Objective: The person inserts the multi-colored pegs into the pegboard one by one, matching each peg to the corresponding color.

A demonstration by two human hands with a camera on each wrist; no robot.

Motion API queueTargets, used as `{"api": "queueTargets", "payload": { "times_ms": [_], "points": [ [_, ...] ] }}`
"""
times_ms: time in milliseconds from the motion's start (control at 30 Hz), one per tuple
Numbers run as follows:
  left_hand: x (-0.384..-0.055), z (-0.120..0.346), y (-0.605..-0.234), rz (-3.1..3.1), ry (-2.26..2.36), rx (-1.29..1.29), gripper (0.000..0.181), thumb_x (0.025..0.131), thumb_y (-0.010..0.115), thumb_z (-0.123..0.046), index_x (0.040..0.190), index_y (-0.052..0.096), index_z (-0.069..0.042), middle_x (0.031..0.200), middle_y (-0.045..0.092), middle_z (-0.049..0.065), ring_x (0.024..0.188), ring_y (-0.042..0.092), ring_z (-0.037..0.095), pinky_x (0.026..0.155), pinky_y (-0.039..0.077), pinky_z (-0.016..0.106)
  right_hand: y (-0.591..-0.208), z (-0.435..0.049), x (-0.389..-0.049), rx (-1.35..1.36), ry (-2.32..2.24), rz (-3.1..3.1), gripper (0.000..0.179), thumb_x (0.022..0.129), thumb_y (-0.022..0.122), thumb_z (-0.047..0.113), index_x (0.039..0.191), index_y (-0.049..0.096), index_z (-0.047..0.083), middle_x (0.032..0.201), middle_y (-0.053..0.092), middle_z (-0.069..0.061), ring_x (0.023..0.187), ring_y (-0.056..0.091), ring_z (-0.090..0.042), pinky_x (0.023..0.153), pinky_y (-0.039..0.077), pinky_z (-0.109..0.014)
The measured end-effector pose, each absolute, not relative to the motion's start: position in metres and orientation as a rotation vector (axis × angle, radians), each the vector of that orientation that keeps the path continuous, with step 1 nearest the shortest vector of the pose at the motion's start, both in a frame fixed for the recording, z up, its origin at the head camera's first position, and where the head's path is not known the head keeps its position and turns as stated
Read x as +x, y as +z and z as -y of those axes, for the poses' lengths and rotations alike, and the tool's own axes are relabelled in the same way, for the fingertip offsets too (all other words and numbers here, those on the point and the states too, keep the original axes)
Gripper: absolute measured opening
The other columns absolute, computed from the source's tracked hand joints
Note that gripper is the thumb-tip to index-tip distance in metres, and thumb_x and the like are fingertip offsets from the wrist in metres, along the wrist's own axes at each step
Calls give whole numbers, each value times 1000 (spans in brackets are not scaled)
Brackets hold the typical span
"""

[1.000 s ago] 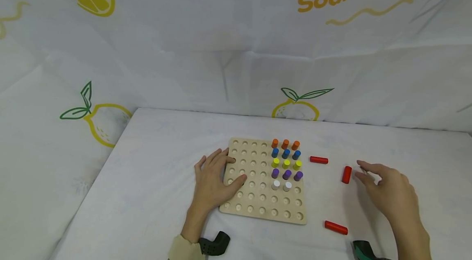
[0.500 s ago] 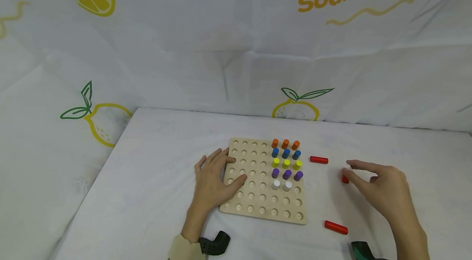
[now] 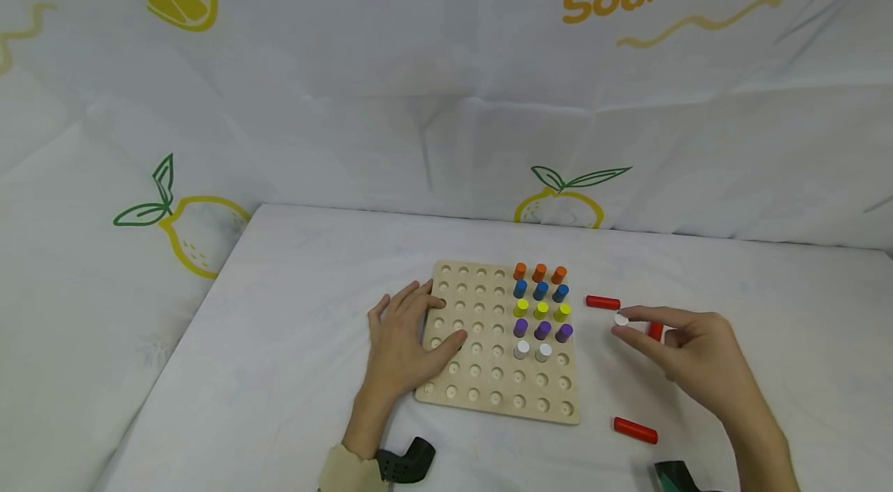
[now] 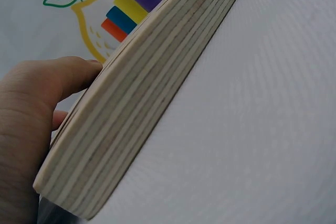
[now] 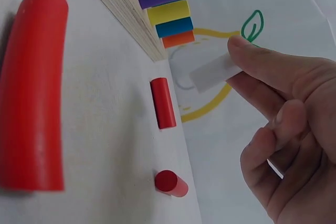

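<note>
A wooden pegboard [image 3: 474, 372] lies on the table, with orange, blue, yellow, purple and white pegs standing in its right-hand columns. The left hand [image 3: 401, 352] rests on the board's left edge, its thumb and index finger spread over the top. In the left wrist view the board's layered side [image 4: 142, 98] hides most of that hand's fingers. Right of the board, the right hand [image 3: 705, 360] pinches a white peg [image 5: 212, 74] between thumb and index finger, raised above the tabletop. Two white pegs [image 3: 532, 351] stand in the row below the purple ones, beside an empty hole.
Three red pegs lie loose right of the board: one near its upper corner [image 3: 603, 302], one partly behind the right hand [image 3: 656, 331], and one toward the front [image 3: 636, 430]. Black wrist devices [image 3: 407, 461] sit at both wrists. A lemon-printed cloth [image 3: 391, 89] hangs behind.
Carrying the white peg, the right hand has moved left toward the board, passing over the middle red peg. The left hand and the board have stayed put.
</note>
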State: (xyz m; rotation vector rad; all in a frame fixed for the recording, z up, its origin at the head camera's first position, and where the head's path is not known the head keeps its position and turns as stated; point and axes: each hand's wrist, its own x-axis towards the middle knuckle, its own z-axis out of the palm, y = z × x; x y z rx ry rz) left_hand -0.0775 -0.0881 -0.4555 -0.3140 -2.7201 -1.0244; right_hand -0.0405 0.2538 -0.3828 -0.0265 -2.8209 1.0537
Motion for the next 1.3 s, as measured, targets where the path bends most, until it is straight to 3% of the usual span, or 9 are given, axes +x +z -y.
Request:
{"api": "queueTargets", "payload": {
  "times_ms": [333, 800, 1300],
  "points": [
    [-77, 88, -455, 2750, -1039, -295, 43, 80, 75, -53, 106, 70, -20, 149, 60, 4, 144, 49, 27, 119, 20, 61, -384, -248, -41, 80, 1252, 2882, 26, 85, 84, 17, 110, 80, 11, 48, 37, 2, 42, 34, -11, 39, 28, -26],
    [-78, 89, -455, 2770, -1050, -278, 42, 80, 75, -53, 107, 70, -21, 150, 59, 2, 145, 48, 25, 120, 19, 60, -390, -231, -40, 377, 1442, 2847, 22, 80, 86, 14, 102, 82, 15, 47, 34, -2, 42, 30, -5, 38, 29, -22],
    [-77, 88, -454, 2748, -1070, -290, 42, 80, 76, -52, 107, 70, -20, 150, 59, 4, 145, 48, 27, 120, 19, 60, -391, -221, -41, 310, 1496, 2950, 20, 80, 87, 21, 99, 83, 18, 48, 33, 8, 41, 29, -3, 38, 30, -22]
  ]
}}
